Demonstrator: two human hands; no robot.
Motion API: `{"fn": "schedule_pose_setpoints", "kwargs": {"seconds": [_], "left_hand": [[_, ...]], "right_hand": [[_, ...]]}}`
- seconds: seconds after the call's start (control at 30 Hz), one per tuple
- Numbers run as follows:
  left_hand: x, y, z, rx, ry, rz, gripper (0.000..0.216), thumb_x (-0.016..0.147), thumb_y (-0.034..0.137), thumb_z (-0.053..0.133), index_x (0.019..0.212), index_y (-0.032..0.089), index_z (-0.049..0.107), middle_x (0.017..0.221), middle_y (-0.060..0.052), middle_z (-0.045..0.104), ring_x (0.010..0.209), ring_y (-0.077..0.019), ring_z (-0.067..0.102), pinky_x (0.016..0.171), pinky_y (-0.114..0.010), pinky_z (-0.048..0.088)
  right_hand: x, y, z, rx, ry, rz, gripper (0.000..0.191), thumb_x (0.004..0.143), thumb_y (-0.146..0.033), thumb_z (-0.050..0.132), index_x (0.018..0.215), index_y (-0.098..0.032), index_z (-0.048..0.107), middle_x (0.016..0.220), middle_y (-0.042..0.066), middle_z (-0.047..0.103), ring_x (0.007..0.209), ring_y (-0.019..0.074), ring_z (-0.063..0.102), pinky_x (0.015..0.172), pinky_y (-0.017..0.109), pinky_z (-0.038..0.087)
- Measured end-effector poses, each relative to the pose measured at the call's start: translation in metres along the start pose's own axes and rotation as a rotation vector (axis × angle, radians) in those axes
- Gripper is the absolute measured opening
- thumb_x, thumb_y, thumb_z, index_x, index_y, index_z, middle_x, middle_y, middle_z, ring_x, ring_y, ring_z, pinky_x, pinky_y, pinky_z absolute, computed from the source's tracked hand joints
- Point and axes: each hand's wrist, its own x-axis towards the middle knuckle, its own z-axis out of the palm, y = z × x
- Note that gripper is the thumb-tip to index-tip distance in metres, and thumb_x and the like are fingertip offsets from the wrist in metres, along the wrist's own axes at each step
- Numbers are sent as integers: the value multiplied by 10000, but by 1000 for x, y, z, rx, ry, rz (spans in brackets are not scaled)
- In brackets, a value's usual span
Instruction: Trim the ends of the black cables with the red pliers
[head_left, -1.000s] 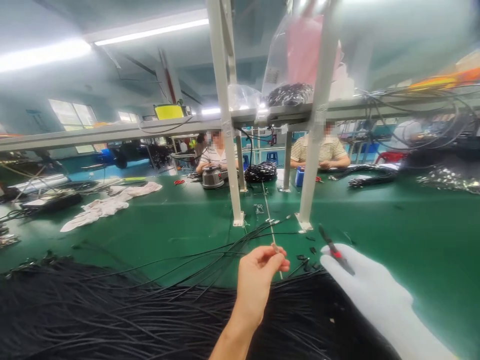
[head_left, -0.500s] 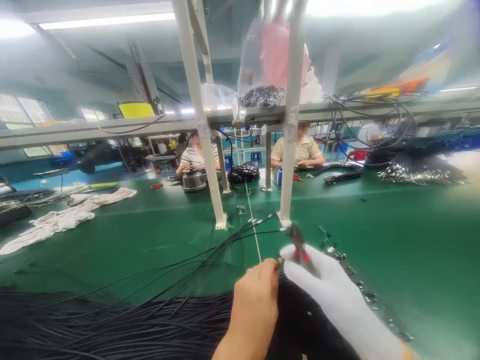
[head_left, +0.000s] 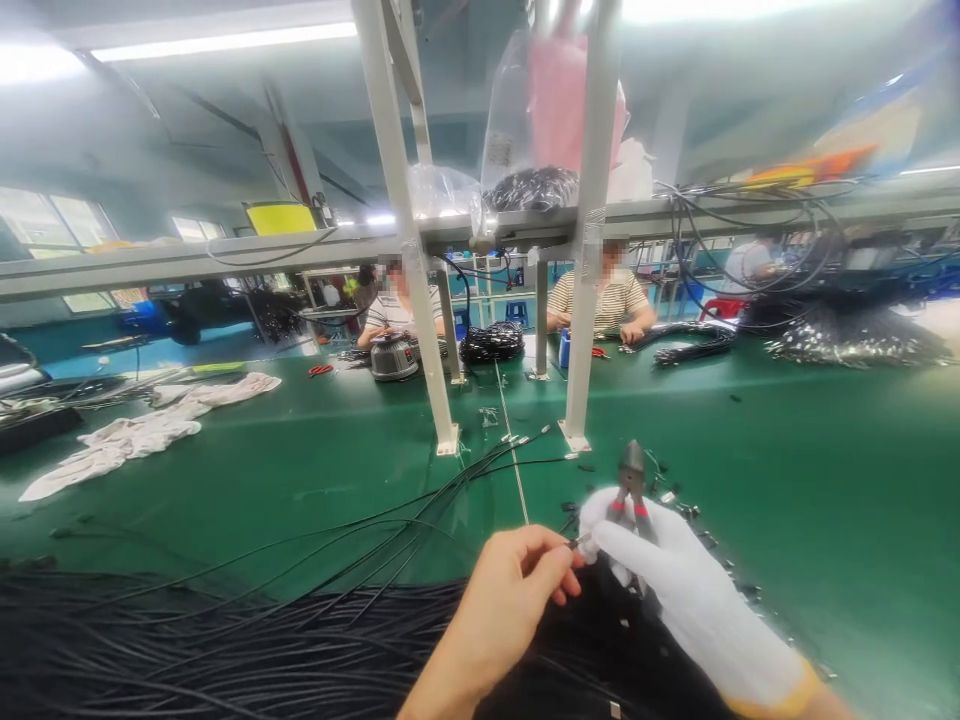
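My bare left hand (head_left: 517, 585) pinches a small dark cable end (head_left: 579, 541) between thumb and fingers. My right hand (head_left: 660, 565), in a white knit glove, is wrapped round a pair of cutting pliers (head_left: 632, 478) with red-marked dark handles. The pliers' jaws point up and away from me, apart from the cable. Thumb and forefinger of the glove meet the tip of the cable end beside my left fingers. Below both hands spreads a thick heap of black cables (head_left: 300, 655). Several cables with metal-coloured ends (head_left: 523, 440) reach forward across the green table (head_left: 337, 430).
Small dark and shiny scraps (head_left: 697, 520) lie right of my glove. Two white shelf posts (head_left: 581, 380) stand on the table ahead. A white cloth (head_left: 142, 430) lies at left. Two people (head_left: 600, 300) sit opposite, near a grey round device (head_left: 394, 357) and coiled black cables (head_left: 491, 343).
The pliers have moved right and turned more upright in my gloved hand. My left hand has rolled so its thumb shows, and the gloved fingertips now meet the cable end.
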Motion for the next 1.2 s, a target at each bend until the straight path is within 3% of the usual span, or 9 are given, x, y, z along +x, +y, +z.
{"fn": "schedule_pose_setpoints", "kwargs": {"seconds": [0.17, 0.33, 0.57, 0.7, 0.8, 0.97, 1.2], "left_hand": [[-1, 2, 3, -217, 69, -48, 195, 799, 319, 651, 751, 141, 713, 721, -54, 687, 657, -146, 546, 684, -276, 427], [-2, 3, 3, -324, 84, -50, 217, 757, 371, 727, 743, 154, 720, 743, -43, 675, 750, -167, 564, 753, -286, 422], [-3, 4, 4, -363, 56, 24, 255, 791, 414, 738, 713, 173, 708, 1167, -70, 662, 986, -210, 602, 900, -296, 426], [0, 2, 8, -324, 32, 66, 273, 795, 432, 734, 705, 175, 709, 1116, -75, 676, 945, -206, 596, 906, -300, 434], [2, -2, 9, -295, 42, 67, 270, 796, 441, 733, 724, 182, 718, 907, -50, 687, 801, -173, 565, 822, -282, 452], [9, -17, 7, -341, 55, 81, 326, 731, 490, 784, 874, 199, 753, 724, -4, 638, 662, -139, 499, 662, -248, 429], [13, -25, 7, -329, 96, 66, 356, 743, 523, 762, 759, 173, 703, 705, -3, 611, 640, -127, 469, 605, -232, 393]], "right_hand": [[2, 6, -4, -263, 94, -136, 298, 799, -500, 592, 794, -204, 625, 790, 21, 643, 736, 182, 578, 714, 322, 469], [1, 20, 5, -342, 196, -154, 292, 845, -474, 541, 905, -214, 658, 852, 32, 699, 758, 190, 635, 730, 313, 506], [1, 22, 18, -404, 271, -328, 240, 883, -388, 493, 893, -220, 664, 800, 13, 707, 687, 150, 659, 647, 255, 524], [0, 20, 21, -502, 324, -476, 178, 863, -228, 503, 927, -235, 668, 784, -16, 692, 665, 118, 638, 622, 214, 504], [0, 23, 23, -592, 343, -592, 243, 803, -117, 511, 942, -241, 668, 834, -13, 691, 745, 126, 640, 686, 222, 500], [1, 25, 28, -741, 423, -729, 191, 795, -112, 502, 852, -220, 649, 726, -3, 635, 678, 146, 586, 634, 247, 461], [-1, 25, 31, -757, 357, -568, 227, 831, -180, 503, 964, -263, 667, 710, -23, 629, 651, 150, 587, 581, 251, 459]]}}
